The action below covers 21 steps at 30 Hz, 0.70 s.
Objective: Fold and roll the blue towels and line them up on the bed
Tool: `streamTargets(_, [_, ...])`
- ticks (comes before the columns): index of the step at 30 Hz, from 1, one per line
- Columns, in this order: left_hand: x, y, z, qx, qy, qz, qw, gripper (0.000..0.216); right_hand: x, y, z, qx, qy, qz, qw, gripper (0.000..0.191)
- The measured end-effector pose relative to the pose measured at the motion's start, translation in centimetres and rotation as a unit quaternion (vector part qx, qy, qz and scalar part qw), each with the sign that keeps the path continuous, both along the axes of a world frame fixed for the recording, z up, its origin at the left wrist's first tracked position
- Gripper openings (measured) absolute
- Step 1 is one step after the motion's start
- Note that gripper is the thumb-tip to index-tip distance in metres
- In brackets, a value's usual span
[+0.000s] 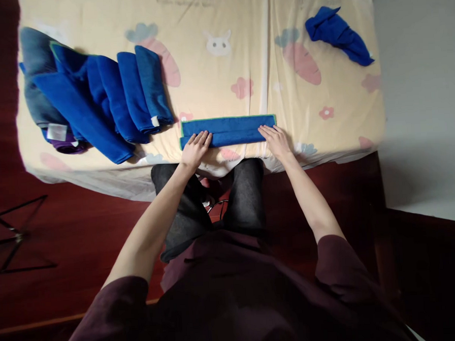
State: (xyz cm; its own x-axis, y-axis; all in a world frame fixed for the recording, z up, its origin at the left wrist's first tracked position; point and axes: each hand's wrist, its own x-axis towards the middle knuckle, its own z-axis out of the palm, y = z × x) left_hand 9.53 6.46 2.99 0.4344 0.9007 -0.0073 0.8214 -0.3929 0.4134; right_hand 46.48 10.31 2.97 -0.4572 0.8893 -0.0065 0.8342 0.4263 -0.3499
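Observation:
A blue cloth with a green edge [229, 129] lies folded into a long narrow strip near the front edge of the bed [244, 52]. My left hand [195, 148] rests flat on the strip's left end, fingers stretched out. My right hand [274, 139] lies flat on its right end, fingers also extended. Neither hand grips anything; both press down on the cloth.
A row of folded blue cloths [109, 100] overlaps a grey one [35, 73] at the bed's left. A crumpled blue cloth [338, 34] sits at the far right. The sheet is yellow with carrot and rabbit prints. A dark red floor [63, 235] lies below.

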Motion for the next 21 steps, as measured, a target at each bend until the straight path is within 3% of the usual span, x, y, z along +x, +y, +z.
streamTargets(5, [-2.0,-0.4,0.4,-0.011,0.016,-0.019,1.0,0.06,1.2,-0.6,0.9,-0.009,-0.005,0.005,1.0,0.066])
streamTargets(13, [-4.7,-4.1,2.0,-0.067,-0.019,-0.02,0.997,0.059,3.4,-2.8,2.2,-0.06,0.078,-0.03,0.995,0.052])
streamTargets(15, [-5.4,-4.4,2.2,-0.075,-0.049,0.012,0.996,0.056,4.0,-2.8,2.1,-0.079,0.134,-0.071,0.985,0.041])
streamTargets(18, [-6.1,-4.0,2.0,-0.079,-0.097,0.118,0.985,0.045,4.3,-2.1,1.4,-0.087,0.232,-0.151,0.957,0.021])
streamTargets(21, [-6.2,-3.0,1.4,-0.073,-0.147,0.224,0.961,0.036,4.2,-1.2,0.2,-0.073,0.306,-0.22,0.923,0.021])
